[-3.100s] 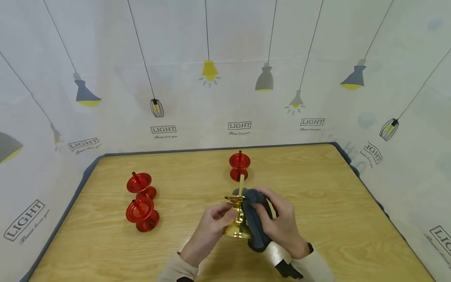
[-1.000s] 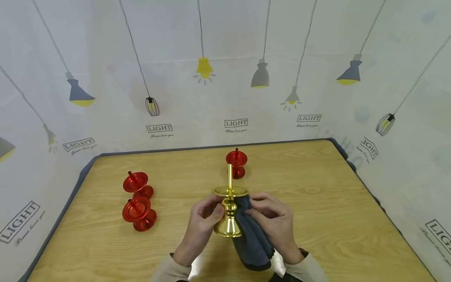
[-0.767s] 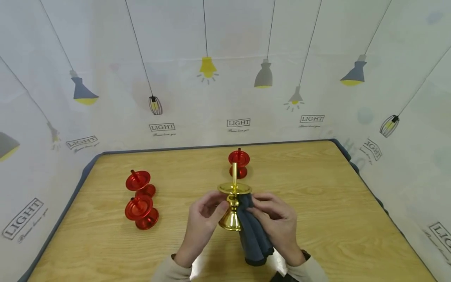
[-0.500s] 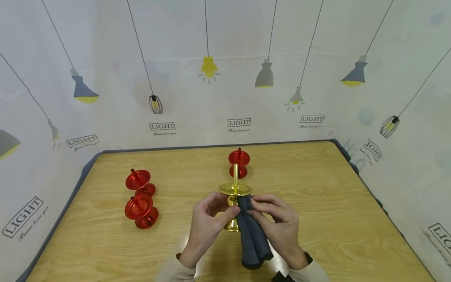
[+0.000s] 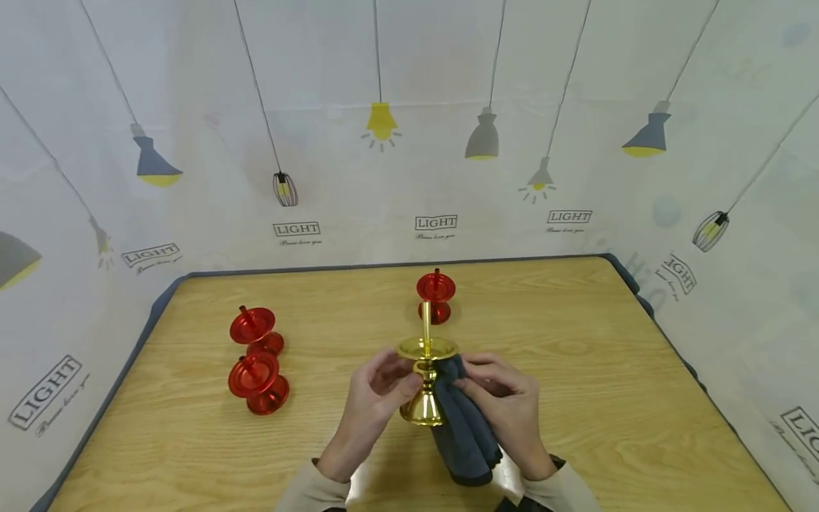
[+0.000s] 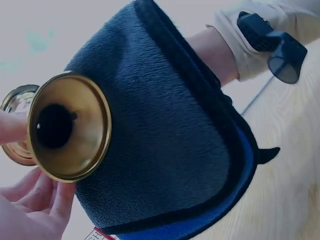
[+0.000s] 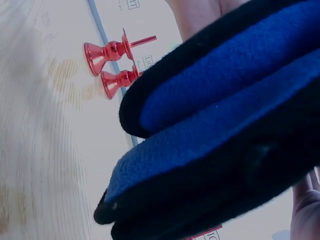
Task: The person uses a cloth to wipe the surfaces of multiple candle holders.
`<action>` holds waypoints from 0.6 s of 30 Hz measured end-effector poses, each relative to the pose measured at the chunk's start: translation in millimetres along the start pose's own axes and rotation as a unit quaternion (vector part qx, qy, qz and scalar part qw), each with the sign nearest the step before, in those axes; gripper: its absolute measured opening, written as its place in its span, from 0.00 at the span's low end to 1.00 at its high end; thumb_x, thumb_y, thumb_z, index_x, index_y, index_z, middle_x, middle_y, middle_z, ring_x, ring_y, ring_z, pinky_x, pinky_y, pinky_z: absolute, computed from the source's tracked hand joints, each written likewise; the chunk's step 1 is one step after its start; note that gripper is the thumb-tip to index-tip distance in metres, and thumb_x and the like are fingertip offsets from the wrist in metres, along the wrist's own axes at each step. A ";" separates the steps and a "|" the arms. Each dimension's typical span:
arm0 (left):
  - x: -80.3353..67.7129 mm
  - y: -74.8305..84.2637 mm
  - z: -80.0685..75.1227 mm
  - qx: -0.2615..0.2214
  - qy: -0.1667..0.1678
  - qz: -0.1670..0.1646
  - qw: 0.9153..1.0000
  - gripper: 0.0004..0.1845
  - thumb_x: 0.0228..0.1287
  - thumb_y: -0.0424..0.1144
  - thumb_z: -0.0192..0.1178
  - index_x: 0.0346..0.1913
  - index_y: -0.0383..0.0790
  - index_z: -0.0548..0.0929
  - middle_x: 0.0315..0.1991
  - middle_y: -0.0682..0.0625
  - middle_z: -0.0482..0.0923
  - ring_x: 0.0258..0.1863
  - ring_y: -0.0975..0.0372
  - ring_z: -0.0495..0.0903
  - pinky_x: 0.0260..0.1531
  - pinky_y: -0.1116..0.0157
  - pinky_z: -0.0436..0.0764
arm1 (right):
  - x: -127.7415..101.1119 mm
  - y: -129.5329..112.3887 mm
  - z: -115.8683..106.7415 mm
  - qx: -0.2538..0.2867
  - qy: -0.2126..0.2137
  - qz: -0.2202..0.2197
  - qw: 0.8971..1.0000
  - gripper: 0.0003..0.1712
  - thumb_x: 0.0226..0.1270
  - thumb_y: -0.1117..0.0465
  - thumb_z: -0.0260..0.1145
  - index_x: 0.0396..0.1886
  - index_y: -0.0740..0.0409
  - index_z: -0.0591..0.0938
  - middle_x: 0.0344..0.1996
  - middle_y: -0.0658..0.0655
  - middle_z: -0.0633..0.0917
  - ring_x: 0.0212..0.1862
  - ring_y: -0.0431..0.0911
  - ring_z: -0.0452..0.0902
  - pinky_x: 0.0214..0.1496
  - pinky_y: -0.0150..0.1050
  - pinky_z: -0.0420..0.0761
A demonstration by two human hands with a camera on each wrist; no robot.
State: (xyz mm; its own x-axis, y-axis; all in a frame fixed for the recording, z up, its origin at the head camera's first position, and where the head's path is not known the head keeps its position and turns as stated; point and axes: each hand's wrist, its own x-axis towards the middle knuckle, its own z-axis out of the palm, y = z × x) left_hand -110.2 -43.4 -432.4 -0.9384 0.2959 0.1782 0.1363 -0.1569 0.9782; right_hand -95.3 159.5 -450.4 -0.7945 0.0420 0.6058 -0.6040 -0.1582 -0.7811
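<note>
My left hand (image 5: 370, 409) grips a shiny gold candlestick (image 5: 424, 411) by its stem, with the thumb on the near side. The candlestick stands upright above the table, its dish and thin spike pointing up. In the left wrist view I see the hollow underside of its base (image 6: 92, 127). Against its right side, below the dish, my right hand (image 5: 510, 409) pinches a dark blue-grey cloth (image 5: 466, 444), which hangs down in folds. The right wrist view is mostly filled by the cloth (image 7: 200, 155), with its bright blue inner side and black edging.
Two red candlesticks (image 5: 254, 377) stand close together on the left of the wooden table (image 5: 608, 370). Another red candlestick (image 5: 436, 288) stands at the back, just behind the gold one. A backdrop (image 5: 422, 163) printed with lamps surrounds the table's far edges.
Since the oldest frame the cloth has gone from being bunched around the candlestick's right side to hanging below its dish. The left thumb has slid back left off the stem's front. The red candlesticks stay put.
</note>
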 end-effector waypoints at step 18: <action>3.4 -1.2 1.0 0.019 0.008 0.000 1.000 0.15 0.65 0.37 0.70 0.51 0.32 0.85 0.46 0.46 0.85 0.41 0.63 0.84 0.42 0.67 0.83 | -1.5 -4.0 5.2 -0.012 -0.005 -0.049 0.999 0.19 0.52 0.86 0.70 0.44 0.71 0.88 0.46 0.56 0.88 0.48 0.45 0.87 0.45 0.35 0.87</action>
State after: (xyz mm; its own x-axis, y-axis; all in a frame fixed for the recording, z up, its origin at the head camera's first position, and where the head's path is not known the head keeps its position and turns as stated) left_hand -113.3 -41.2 -432.9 -0.9436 0.2806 0.1759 0.1471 -0.1207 0.9817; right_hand -91.4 155.0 -447.4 -0.7303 0.0459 0.6816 -0.6809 -0.1297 -0.7208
